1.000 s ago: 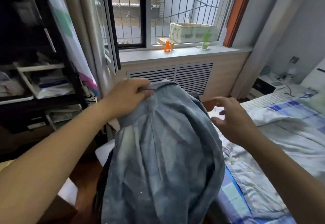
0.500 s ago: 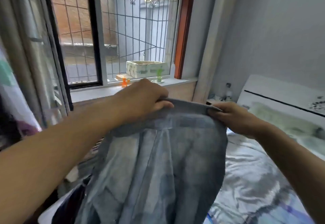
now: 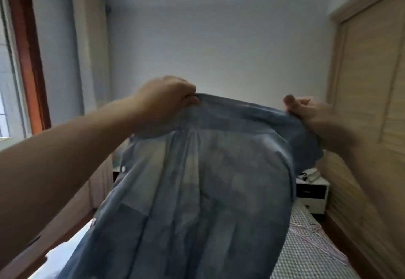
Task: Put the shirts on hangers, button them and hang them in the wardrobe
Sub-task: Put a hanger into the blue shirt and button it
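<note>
Since half a second ago the head camera has swung away from the window toward a plain pale wall, and the two hands have drawn farther apart, pulling the shirt's top edge out wide and raising it. The left hand has its fingers curled over and clamped on one end of the collar edge of the blue denim shirt; the right hand pinches the other end, thumb up, its outline blurred. The collar edge runs nearly level between them, dipping a little toward the right hand. The shirt hangs in the air in front of the person, its long axis pointing down toward the bottom of the frame, its back panel facing the camera, with a centre pleat showing. A white button shows on the edge at the left side. The lower hem is out of frame.

To the right, just beside the right hand, stands a light wooden wardrobe door, closed. Beneath the shirt, on the right, lies a bed with a checked cover, and a white bedside cabinet stands beyond it against the wall. A curtain and a wooden window frame fill the left edge. Above and between the hands the view is open wall.
</note>
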Available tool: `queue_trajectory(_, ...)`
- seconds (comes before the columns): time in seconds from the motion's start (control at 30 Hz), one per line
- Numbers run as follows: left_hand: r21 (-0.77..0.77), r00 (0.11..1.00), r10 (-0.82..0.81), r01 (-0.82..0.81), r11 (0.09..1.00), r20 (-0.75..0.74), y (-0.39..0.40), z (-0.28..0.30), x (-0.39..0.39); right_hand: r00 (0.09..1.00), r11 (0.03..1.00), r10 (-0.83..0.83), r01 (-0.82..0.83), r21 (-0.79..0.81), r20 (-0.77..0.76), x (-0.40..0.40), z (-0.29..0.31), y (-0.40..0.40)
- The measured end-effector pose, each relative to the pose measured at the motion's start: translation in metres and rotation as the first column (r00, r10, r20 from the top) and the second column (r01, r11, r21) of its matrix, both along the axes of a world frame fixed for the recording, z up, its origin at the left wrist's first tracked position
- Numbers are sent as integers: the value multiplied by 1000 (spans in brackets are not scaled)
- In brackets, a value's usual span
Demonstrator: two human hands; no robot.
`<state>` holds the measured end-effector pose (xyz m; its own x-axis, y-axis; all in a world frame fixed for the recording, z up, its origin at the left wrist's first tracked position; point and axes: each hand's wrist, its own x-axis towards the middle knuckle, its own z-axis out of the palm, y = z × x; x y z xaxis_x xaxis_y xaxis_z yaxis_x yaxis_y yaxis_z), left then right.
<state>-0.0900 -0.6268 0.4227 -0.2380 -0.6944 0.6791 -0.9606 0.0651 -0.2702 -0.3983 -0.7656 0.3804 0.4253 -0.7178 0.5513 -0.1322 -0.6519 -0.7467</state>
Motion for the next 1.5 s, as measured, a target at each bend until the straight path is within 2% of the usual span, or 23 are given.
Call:
queue_trajectory(0.13, 87, 990, -99, 108, 990, -101, -100, 2, -66, 978, 994, 108, -101, 51, -177, -84, 9, -47)
queue_trajectory(0.23, -23, 985, -62, 59, 998, -162, -169, -48, -106, 970, 985, 124, -95, 144, -207, -124, -18, -87)
queue_trajectory(0.33, -119, 845, 62, -147, 982, -531, -214, -150, -159, 993, 969, 55, -27, 245, -107, -133, -79, -119)
queue_trajectory(0.37, 2, 679, 85, -122, 993, -729, -222, -193, -180, 991, 966, 7, 28, 256, -136, -132, -114, -127)
queue_trajectory(0.4, 157, 414, 128, 36, 987, -901, -225, -235, -203, 982, 962, -47, 95, 257, -185, -131, -154, -131)
queue_trajectory(0.43, 259, 85, 245, 261, 930, -966, -223, -275, -226, 964, 955, -101, 164, 249, -247, -130, -198, -131)
queue_trajectory(0.47, 294, -190, 425, 479, 827, -885, -216, -308, -252, 944, 940, -122, 209, 269, -306, -130, -243, -126)
queue_trajectory(0.5, 287, -321, 566, 616, 734, -759, -209, -340, -274, 930, 921, -110, 228, 317, -350, -131, -287, -117)
queue_trajectory(0.53, 290, -341, 645, 684, 669, -684, -203, -370, -292, 926, 891, -70, 224, 394, -370, -131, -327, -103)
queue_trajectory(0.63, 490, -196, 736, 632, 600, -648, -188, -441, -317, 923, 814, 93, 146, 563, -374, -135, -409, -62)
queue_trajectory(0.7, 608, -113, 768, 543, 579, -630, -182, -475, -310, 845, 763, 307, 56, 644, -438, -142, -438, -50)
queue_trajectory(0.73, 669, -16, 771, 486, 563, -637, -179, -491, -302, 766, 719, 443, 6, 695, -466, -148, -446, -53)
queue_trajectory(0.83, 852, 532, 670, 252, 458, -518, -160, -507, -287, 643, 696, 564, -34, 717, -518, -166, -454, -86)
queue_trajectory(0.87, 870, 643, 617, 167, 465, -453, -153, -505, -284, 666, 727, 508, 8, 687, -545, -168, -449, -102)
queue_trajectory(0.93, 805, 724, 506, 114, 582, -469, -143, -495, -278, 668, 855, 369, 29, 518, -646, -163, -437, -136)
queue_trajectory(1.03, 632, 870, 155, 207, 747, -468, -137, -458, -267, 577, 931, 366, -223, 290, -730, -120, -408, -171)
queue_trajectory(1.13, 458, 797, -71, 415, 786, -600, -142, -410, -260, 412, 834, 443, -516, 197, -796, -63, -370, -187)
queue_trajectory(1.23, 226, 530, -95, 509, 831, -843, -155, -346, -249, 88, 607, 648, -660, 443, -757, -30, -323, -194)
queue_trajectory(1.3, 110, 345, -77, 490, 865, -935, -163, -311, -230, 26, 608, 649, -618, 498, -760, -27, -296, -205)
queue_trajectory(1.33, 58, 262, -74, 464, 884, -962, -168, -295, -221, 40, 658, 585, -607, 445, -810, -29, -283, -213)
queue_trajectory(1.4, -27, 115, -80, 400, 916, -990, -178, -264, -207, 200, 752, 496, -585, 303, -845, -35, -254, -226)
queue_trajectory(1.43, -47, 94, -85, 347, 937, -992, -186, -250, -200, 327, 803, 455, -553, 223, -828, -38, -239, -233)
queue_trajectory(1.5, -52, 191, -103, 258, 965, -976, -209, -217, -185, 584, 913, 266, -407, 6, -767, -47, -199, -244)
